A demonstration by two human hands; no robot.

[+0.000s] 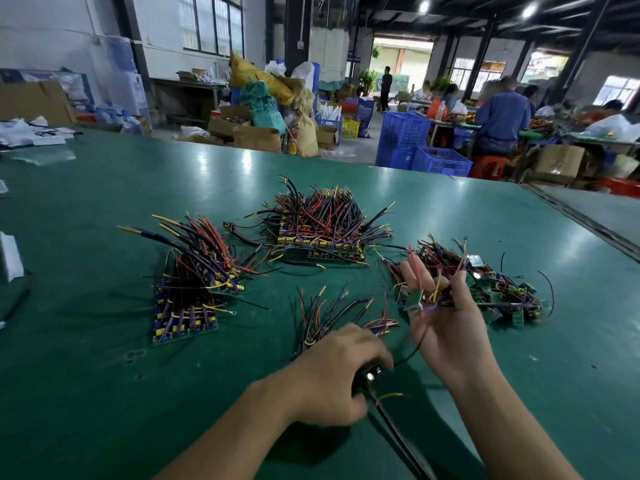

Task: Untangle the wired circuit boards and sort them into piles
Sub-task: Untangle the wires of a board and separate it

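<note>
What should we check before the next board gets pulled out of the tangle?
1. Right hand holds a wired board: ok.
2. Its wires free of the tangled heap: cannot tell.
3. Left hand free to help: not ok, it grips a black object.
4. Near pile uncovered: not ok, the hand overlaps it.
5. Left pile and far pile unblocked: ok.
</note>
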